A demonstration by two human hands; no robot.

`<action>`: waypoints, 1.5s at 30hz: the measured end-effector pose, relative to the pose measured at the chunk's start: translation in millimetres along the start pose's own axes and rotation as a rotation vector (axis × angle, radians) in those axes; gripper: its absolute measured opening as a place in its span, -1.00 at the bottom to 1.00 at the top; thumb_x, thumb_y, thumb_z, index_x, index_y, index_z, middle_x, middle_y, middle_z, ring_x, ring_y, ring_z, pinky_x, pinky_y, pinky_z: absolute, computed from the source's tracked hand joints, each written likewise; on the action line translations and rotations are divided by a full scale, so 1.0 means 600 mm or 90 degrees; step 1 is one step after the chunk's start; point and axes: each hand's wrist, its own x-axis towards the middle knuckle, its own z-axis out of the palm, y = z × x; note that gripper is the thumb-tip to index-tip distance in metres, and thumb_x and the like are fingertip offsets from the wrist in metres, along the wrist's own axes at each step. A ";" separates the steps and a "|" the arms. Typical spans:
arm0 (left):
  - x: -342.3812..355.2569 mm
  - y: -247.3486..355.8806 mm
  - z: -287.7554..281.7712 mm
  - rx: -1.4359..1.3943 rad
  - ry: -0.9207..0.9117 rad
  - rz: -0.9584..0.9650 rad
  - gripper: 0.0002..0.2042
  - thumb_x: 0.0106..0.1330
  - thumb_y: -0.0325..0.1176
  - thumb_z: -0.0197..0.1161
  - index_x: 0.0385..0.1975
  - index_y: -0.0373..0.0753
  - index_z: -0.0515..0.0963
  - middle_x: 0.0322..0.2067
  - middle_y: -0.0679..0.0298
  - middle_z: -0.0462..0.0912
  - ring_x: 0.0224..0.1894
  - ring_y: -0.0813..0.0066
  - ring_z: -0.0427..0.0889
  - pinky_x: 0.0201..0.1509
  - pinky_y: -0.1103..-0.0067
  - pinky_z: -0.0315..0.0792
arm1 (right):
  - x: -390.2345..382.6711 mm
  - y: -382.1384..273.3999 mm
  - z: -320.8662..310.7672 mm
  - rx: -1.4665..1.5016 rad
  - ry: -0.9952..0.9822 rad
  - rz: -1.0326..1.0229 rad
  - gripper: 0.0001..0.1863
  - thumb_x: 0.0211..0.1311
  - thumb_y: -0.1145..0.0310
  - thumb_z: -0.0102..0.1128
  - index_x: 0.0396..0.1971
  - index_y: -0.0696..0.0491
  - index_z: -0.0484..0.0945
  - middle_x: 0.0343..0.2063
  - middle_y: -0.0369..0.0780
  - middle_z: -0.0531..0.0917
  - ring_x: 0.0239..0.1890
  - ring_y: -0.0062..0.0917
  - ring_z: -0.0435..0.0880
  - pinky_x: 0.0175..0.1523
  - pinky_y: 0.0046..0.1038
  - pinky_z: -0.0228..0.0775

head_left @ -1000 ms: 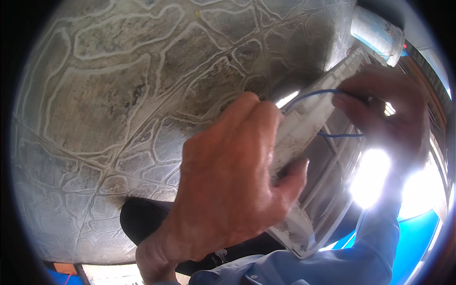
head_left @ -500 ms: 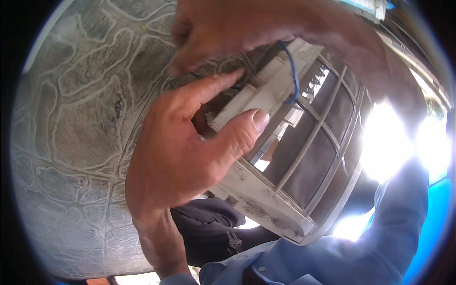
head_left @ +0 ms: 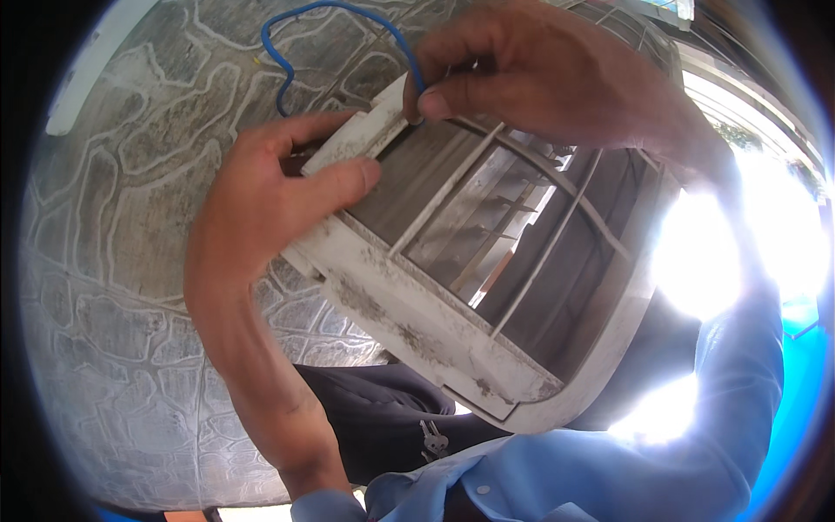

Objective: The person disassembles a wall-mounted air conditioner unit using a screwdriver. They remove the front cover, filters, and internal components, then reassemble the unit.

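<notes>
A dirty white plastic casing [head_left: 417, 322] with a ribbed, grille-like opening is tilted across the middle of the view, in front of my body. My left hand [head_left: 248, 200] grips its left edge, with the thumb on top and the fingers underneath. Over the far edge, my right hand [head_left: 548, 87] pinches a blue wire [head_left: 396, 33] between thumb and fingertips. From there the wire loops out to the left, and its other end drops behind the casing near my left fingers. Grey slats [head_left: 504, 217] show through the opening.
Beneath is a paved floor [head_left: 165, 226] with a stone pattern. A small bunch of keys [head_left: 432, 438] lies against dark cloth [head_left: 374, 400] below the casing. A white strip [head_left: 87, 74] runs at upper left, and bright blue material [head_left: 796, 391] at right. Glare hides part of the right side.
The casing has shifted and turned, showing more of its opening. My right hand has moved right, onto the far edge. The blue wire now loops out left; my left hand has slid left.
</notes>
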 end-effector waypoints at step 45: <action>0.055 -0.016 -0.015 0.290 0.116 0.155 -0.49 0.14 -0.10 0.35 -0.03 -0.39 0.71 -0.22 0.01 0.78 -0.22 0.29 0.76 -0.07 0.44 0.56 | 0.042 -0.010 0.025 -0.109 -0.017 0.193 -0.57 0.53 0.06 0.07 -0.16 0.17 0.68 -0.41 -0.16 0.65 -0.30 -0.41 0.61 -0.11 -0.26 0.43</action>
